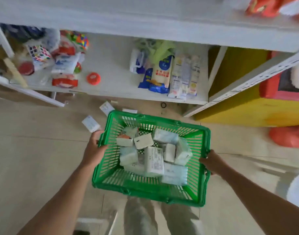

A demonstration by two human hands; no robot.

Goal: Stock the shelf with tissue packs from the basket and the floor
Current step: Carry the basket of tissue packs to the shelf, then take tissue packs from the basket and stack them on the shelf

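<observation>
A green plastic basket (111,180) hangs in front of me above the floor, with several white and pale blue tissue packs (153,160) piled inside. My left hand (94,148) grips its left rim and my right hand (211,161) grips its right rim. More tissue packs lie on the floor beyond the basket, one (91,123) by my left hand and another (106,107) nearer the shelf. The white lower shelf (111,72) stands ahead, with bare board in its middle.
Upright packs and bags (164,73) stand on the shelf's right part; toys, puzzle cubes and red lids (93,78) crowd its left. A yellow and red unit (247,106) stands right of the shelf post. My legs show below the basket on beige tiles.
</observation>
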